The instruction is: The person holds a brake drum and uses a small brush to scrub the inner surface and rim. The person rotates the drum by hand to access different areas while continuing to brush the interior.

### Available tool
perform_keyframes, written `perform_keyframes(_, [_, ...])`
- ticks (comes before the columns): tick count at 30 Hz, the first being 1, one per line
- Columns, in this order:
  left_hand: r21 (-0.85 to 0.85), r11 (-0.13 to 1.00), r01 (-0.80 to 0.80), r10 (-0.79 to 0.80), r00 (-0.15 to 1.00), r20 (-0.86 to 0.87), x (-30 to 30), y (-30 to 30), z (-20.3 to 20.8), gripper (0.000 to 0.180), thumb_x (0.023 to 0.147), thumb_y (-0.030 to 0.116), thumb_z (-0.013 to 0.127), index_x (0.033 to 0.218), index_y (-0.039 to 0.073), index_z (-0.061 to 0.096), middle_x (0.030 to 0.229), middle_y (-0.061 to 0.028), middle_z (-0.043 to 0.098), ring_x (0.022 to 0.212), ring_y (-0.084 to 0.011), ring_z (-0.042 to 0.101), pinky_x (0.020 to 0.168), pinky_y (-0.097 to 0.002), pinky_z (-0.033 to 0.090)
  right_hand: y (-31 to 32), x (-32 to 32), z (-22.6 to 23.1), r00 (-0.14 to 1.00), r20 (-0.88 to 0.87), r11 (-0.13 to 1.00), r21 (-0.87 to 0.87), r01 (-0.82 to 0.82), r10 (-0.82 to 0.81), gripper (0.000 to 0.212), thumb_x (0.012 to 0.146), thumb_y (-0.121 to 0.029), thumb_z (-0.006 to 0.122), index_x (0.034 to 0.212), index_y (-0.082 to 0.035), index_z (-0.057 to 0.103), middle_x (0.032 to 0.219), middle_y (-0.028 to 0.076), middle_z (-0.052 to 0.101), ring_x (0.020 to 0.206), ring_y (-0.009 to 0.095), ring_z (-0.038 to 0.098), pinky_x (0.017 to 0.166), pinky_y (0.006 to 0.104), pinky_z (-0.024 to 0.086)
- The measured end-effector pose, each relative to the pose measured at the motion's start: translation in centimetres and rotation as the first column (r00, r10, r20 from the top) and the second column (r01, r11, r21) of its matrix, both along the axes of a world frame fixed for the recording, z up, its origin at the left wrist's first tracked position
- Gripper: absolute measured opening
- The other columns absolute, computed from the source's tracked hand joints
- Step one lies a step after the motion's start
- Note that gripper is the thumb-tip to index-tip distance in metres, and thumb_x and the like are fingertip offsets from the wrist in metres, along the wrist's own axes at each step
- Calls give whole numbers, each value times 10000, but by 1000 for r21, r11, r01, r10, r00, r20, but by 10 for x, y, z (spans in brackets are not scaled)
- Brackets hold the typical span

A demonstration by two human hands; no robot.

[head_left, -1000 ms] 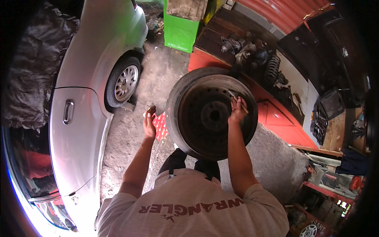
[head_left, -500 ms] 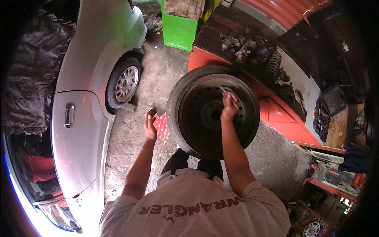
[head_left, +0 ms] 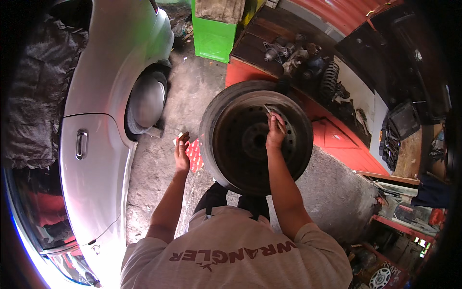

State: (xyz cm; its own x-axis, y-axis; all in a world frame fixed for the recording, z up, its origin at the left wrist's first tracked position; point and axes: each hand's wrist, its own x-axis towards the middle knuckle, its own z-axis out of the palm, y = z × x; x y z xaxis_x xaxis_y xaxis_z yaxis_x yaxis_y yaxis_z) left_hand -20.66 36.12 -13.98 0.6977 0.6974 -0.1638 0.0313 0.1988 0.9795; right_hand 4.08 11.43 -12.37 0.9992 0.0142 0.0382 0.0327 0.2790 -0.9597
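Note:
A tyre on a dark steel wheel rim (head_left: 240, 164) sits right in front of me, its hollow side facing up. Over the right part of that rim, my right hand (head_left: 275, 136) is closed around a thin, pale rod-like tool (head_left: 268, 110), whose exact kind I cannot make out. To the left of the tyre and apart from it, my left hand (head_left: 181, 153) is raised with its fingers curled together. A small pale spot shows by those fingertips, too small to name. Behind the left hand lies a red-and-white patterned piece (head_left: 195, 156), partly covered by the tyre.
A silver car (head_left: 101, 130) with a wheel (head_left: 147, 101) stands on the left. At the upper right, a red-fronted bench (head_left: 344, 139) carries greasy car parts, a coil spring (head_left: 330, 79) and an open tool case (head_left: 392, 144). A green block (head_left: 214, 38) stands at the far end.
My view has shifted slightly. My right hand and its tool have moved a little over the rim; the left hand stays beside the tyre. The car wheel's spokes, sharp before, now look smeared.

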Motion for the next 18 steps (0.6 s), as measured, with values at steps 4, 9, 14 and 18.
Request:
perform_keyframes(4, [21,1000,13,-13,1000,-5,1,-1,0,556,1047,446,337,1355,15,508,1355,-130,545,1271,-262,497,1059,-402,377,15,-8,8,1000,-10,1000,26,16,-16,208,980,-131,593,1112,19,651,1104,112,678,1075,217,623,934,335,492])
perform_keyframes(9, [18,999,30,-30,999,-10,2,-6,6,531,1056,420,327,1350,19,513,1342,-128,552,1274,-261,494,1055,-391,373,27,-16,-6,996,78,996,-72,46,-40,168,969,-125,614,1056,0,685,1072,90,696,1052,201,627,949,331,469])
perform_keyframes(14, [11,1000,23,-22,999,-26,-1,-9,5,531,1055,423,330,1353,26,516,1341,-124,554,1271,-254,498,1055,-396,374,43,-31,2,959,252,950,-308,-46,129,176,969,-145,605,1058,-16,685,1056,93,701,1046,203,631,939,341,470])
perform_keyframes(18, [32,999,26,-25,999,-32,-3,-7,9,607,1035,497,327,1361,17,504,1383,-125,528,1271,-257,500,1058,-410,385,16,-11,-3,996,75,980,-195,-28,44,227,977,-197,605,1082,-8,673,1048,107,693,995,180,641,910,322,487])
